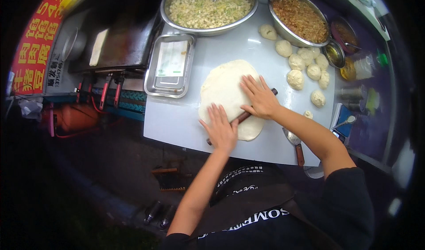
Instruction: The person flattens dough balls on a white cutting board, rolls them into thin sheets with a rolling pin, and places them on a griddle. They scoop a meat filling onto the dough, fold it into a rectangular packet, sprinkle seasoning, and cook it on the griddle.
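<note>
A wide, flat sheet of pale dough (pixel 224 84) lies on the white work surface before me. Across its near part runs a dark wooden rolling pin (pixel 245 117), set at a slant. My left hand (pixel 220 130) presses on the pin's lower-left part, palm down, fingers stretched forward over the dough. Farther up, my right hand (pixel 260 99) lies flat over the other end, fingers spread. Neither hand's fingers wrap around the pin. Parts of the pin are hidden under both palms; its two tips show beyond them.
Several dough balls (pixel 296 62) sit at the right, near a bowl of reddish-brown filling (pixel 300 19). A bowl of pale chopped filling (pixel 209 7) stands behind. Left are a metal tray (pixel 150 84) and a griddle (pixel 123 41). A wooden-handled scraper (pixel 299 154) lies near the front edge.
</note>
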The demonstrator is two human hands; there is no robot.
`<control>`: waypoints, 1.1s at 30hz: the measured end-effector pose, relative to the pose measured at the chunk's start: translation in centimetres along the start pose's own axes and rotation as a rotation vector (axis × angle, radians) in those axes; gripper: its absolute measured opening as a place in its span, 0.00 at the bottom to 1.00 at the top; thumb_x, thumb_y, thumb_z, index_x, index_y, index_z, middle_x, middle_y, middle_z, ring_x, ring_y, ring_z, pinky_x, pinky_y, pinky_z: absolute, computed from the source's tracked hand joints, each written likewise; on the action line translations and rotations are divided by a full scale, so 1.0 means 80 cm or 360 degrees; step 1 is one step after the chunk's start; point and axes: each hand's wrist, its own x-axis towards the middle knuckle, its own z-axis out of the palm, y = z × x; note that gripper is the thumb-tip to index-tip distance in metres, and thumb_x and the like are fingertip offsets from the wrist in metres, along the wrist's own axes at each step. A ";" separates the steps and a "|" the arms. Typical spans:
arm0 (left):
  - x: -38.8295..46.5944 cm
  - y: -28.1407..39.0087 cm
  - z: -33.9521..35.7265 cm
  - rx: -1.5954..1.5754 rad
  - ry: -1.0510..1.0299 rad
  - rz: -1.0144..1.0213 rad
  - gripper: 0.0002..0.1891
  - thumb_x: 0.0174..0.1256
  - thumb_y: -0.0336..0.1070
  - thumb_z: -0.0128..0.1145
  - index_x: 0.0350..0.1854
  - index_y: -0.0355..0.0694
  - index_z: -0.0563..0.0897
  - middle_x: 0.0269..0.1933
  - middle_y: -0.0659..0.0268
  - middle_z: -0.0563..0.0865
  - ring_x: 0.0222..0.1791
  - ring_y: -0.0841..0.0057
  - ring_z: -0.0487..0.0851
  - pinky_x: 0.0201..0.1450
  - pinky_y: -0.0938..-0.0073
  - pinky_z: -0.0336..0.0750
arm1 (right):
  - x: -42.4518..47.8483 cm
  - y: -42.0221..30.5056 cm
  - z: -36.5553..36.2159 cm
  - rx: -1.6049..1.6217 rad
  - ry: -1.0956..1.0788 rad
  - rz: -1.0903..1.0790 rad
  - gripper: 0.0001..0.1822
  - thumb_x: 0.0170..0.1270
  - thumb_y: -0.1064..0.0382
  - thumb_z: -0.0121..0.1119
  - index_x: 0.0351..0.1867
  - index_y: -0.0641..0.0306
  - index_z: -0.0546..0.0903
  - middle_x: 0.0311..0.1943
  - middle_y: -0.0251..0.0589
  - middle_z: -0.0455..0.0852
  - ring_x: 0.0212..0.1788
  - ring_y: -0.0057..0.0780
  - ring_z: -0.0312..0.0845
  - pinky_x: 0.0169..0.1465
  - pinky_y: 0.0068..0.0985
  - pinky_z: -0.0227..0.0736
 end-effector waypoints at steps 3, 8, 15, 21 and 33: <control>-0.065 0.038 0.009 -0.0116 -0.0215 -0.0005 0.41 0.72 0.53 0.48 0.76 0.27 0.54 0.79 0.43 0.50 0.81 0.51 0.44 0.75 0.32 0.30 | -0.059 0.003 -0.012 0.0027 -0.0182 0.0010 0.44 0.69 0.39 0.52 0.74 0.73 0.59 0.77 0.55 0.55 0.80 0.48 0.45 0.79 0.52 0.36; -0.038 0.021 0.008 0.0193 -0.0077 0.0137 0.40 0.72 0.52 0.50 0.77 0.29 0.55 0.81 0.49 0.50 0.81 0.49 0.44 0.75 0.31 0.33 | -0.014 0.007 0.000 -0.0052 -0.0053 -0.0017 0.42 0.70 0.42 0.51 0.75 0.71 0.59 0.77 0.51 0.56 0.81 0.45 0.44 0.80 0.50 0.34; -0.116 0.056 0.023 -0.0061 -0.0276 0.0112 0.42 0.72 0.57 0.48 0.79 0.33 0.51 0.81 0.47 0.47 0.81 0.48 0.41 0.73 0.28 0.30 | -0.114 0.001 -0.012 -0.0029 -0.0141 -0.0067 0.40 0.70 0.41 0.51 0.75 0.67 0.61 0.77 0.46 0.58 0.81 0.42 0.45 0.80 0.51 0.34; -0.074 0.047 0.007 0.0052 -0.0270 0.0160 0.39 0.74 0.55 0.46 0.78 0.34 0.53 0.81 0.46 0.46 0.81 0.48 0.38 0.72 0.27 0.29 | -0.079 0.006 -0.009 0.0003 -0.0029 -0.0068 0.41 0.71 0.41 0.52 0.75 0.67 0.59 0.78 0.46 0.57 0.81 0.47 0.42 0.79 0.53 0.33; -0.051 -0.007 -0.054 -0.0777 -0.0218 0.1109 0.29 0.52 0.18 0.53 0.61 0.37 0.80 0.44 0.58 0.85 0.46 0.58 0.81 0.52 0.60 0.74 | -0.194 -0.036 -0.037 0.0233 0.0255 -0.0065 0.26 0.58 0.70 0.60 0.60 0.50 0.81 0.47 0.37 0.83 0.48 0.39 0.77 0.54 0.37 0.69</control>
